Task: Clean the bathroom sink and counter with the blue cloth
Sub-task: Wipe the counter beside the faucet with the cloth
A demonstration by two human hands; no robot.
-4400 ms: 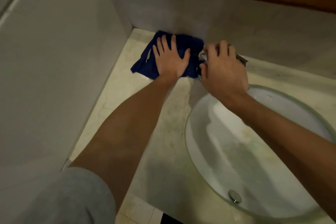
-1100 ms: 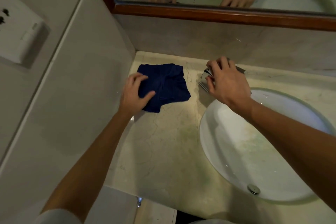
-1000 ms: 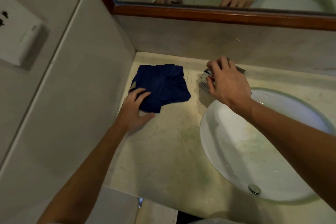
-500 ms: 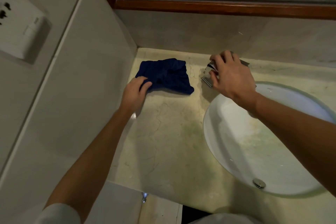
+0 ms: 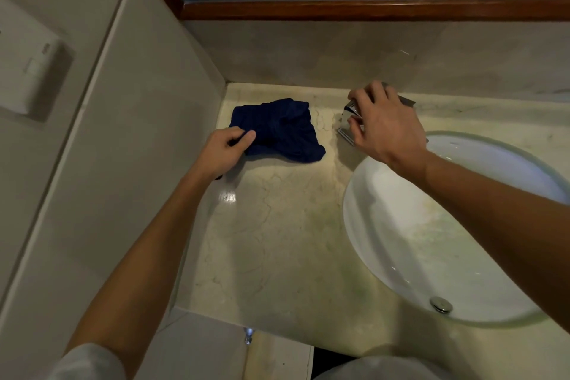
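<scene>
The dark blue cloth [image 5: 282, 129] lies crumpled in the back left corner of the pale marble counter [image 5: 277, 241]. My left hand [image 5: 223, 149] pinches the cloth's near left edge between thumb and curled fingers. My right hand [image 5: 385, 126] is curled over the chrome faucet [image 5: 347, 120] at the back rim of the white oval sink [image 5: 431, 244]. Most of the faucet is hidden under that hand. The sink's chrome drain plug [image 5: 441, 304] shows near its front.
A tiled wall [image 5: 108, 163] closes the counter's left side, with a white switch plate [image 5: 27, 71] on it. A wood-framed mirror [image 5: 339, 6] runs above the backsplash and reflects both hands. The counter's front edge drops off near my body.
My left hand went from pressing flat on the cloth to gripping its near left edge, bunching it. The right hand has stayed on the faucet.
</scene>
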